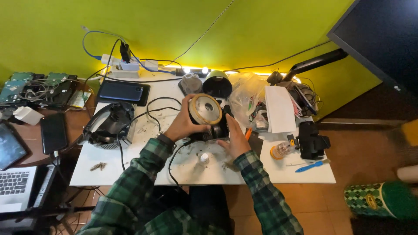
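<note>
Your left hand (182, 124) curled around the rim of a black motor unit with a round tan disc face (206, 112), held just above the white table (130, 167) near its middle. Your right hand (234, 137) pressed flat against its right side, fingers (229, 124) extended. A black housing (109, 126) lay to the left, a small white bottle (203, 158) just below.

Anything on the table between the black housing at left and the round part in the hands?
Head view: a looping black cable and scattered debris on the white table lie between the black housing and the round part.
</note>
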